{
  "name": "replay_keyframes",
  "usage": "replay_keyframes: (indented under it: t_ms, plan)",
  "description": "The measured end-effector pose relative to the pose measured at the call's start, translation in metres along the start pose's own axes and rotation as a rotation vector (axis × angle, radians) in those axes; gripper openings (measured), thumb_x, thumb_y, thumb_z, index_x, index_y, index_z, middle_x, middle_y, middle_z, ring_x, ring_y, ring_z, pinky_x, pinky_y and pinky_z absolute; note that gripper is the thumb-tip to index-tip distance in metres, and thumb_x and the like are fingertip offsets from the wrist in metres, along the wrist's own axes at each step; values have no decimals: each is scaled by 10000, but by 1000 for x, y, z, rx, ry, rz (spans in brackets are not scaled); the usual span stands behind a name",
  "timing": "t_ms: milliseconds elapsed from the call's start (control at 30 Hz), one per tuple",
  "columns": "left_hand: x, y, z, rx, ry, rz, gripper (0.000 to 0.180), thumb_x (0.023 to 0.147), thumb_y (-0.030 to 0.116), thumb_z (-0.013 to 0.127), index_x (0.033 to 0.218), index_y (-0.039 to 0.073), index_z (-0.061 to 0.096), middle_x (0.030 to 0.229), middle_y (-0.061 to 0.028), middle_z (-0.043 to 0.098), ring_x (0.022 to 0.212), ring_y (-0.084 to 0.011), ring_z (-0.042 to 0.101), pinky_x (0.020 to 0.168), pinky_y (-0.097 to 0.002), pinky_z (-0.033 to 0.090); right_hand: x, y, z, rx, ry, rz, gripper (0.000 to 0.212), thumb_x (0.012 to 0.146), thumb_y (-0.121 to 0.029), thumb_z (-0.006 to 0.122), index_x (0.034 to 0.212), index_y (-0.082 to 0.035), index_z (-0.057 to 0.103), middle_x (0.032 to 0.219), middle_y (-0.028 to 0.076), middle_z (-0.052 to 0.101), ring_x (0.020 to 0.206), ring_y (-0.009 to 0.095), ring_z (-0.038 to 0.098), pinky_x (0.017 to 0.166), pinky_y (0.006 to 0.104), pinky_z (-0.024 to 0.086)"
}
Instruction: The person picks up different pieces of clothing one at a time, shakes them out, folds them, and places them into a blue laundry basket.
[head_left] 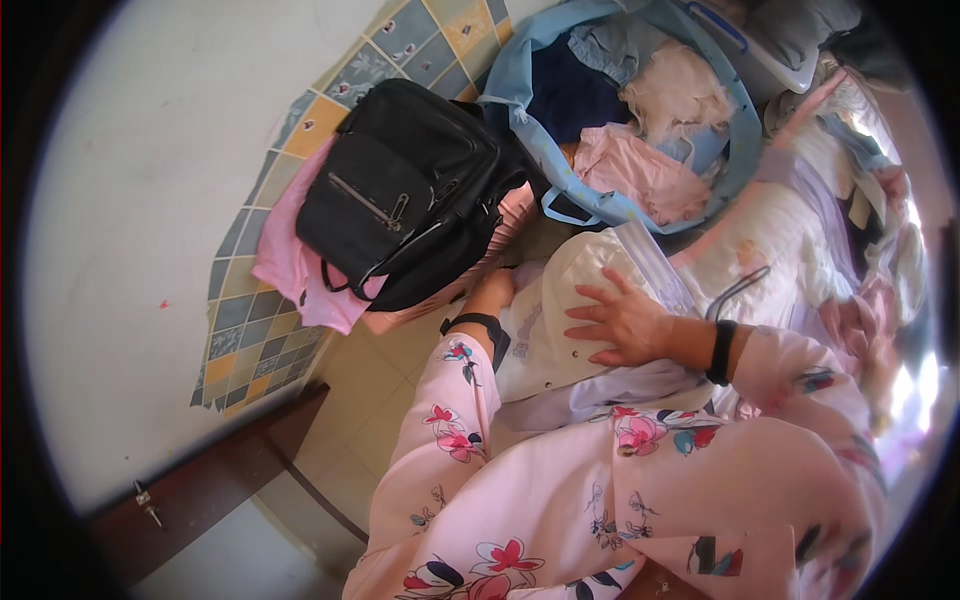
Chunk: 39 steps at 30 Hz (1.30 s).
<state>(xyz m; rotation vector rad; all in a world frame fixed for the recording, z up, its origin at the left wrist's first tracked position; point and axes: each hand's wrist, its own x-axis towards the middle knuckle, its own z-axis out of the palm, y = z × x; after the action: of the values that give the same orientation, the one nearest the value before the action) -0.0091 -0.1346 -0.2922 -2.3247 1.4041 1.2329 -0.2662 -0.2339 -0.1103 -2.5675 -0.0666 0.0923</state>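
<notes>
A white cloth item [550, 345] with a rounded edge, small snap-like dots and a faint purple print lies in front of me; I cannot tell its exact kind. Flat on top of it rests my right hand [628, 322], fingers spread, palm down. At its left edge is my left hand [492, 290], whose fingers are mostly hidden by the cloth and shadow. Pale lilac cloth [590, 395] spreads beneath the white item, close to my body. Both my wrists carry black bands, below pink floral sleeves.
A black backpack [400, 190] sits left on a pink ribbed suitcase [515, 215], with pink cloth [290, 250] behind it. Beyond, a blue round fabric basket [740, 150] holds folded clothes. Piled clothes [860, 230] line the right. A tiled wall [240, 330] stands left.
</notes>
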Motion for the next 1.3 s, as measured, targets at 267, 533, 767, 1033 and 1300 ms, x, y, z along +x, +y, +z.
replay_keyframes:
  t_ms: [267, 533, 767, 1033, 1300]
  plan:
    - [17, -13, 6, 23, -256, -300, 958, 656, 675, 518, 1383, 147, 186, 1373, -121, 318, 1220, -272, 372, 971, -441, 293, 13, 11, -3, 118, 30, 33, 416, 688, -324, 631, 1077, -184, 583, 1168, 25, 523, 1190, 235, 384, 1006, 547, 162]
    - [-17, -6, -44, -183, -241, -122, 778, 676, 384, 657, 1292, 31, 339, 1225, -153, 471, 1104, -258, 484, 897, -357, 387, 10, 7, 2, 81, 56, 40, 396, 675, -280, 641, 1052, -167, 596, 1113, 10, 556, 1161, 218, 414, 1003, 535, 186]
    - [-55, -7, -49, -1130, 276, 30, 251, 745, 183, 627, 953, 44, 611, 870, -133, 633, 759, -220, 608, 677, -317, 466, 6, 0, 9, 17, 81, 3, 356, 701, -269, 624, 1031, -136, 601, 1092, 19, 567, 1147, 217, 428, 1010, 525, 185]
    - [-173, 71, -35, 118, 541, 536, 153, 725, 104, 518, 875, 78, 536, 799, -133, 549, 673, -309, 593, 576, -415, 481, 10, 8, 4, 399, 100, 238, 263, 765, -255, 550, 977, -104, 590, 966, 85, 605, 978, 228, 546, 962, 438, 312]
    - [-192, 94, -12, 215, 451, 529, 225, 761, 103, 473, 979, 136, 517, 851, -120, 543, 700, -289, 602, 575, -395, 480, 67, 13, -38, 35, 304, 449, 360, 766, -255, 577, 1071, -68, 545, 1036, 136, 578, 909, 287, 581, 789, 356, 452]
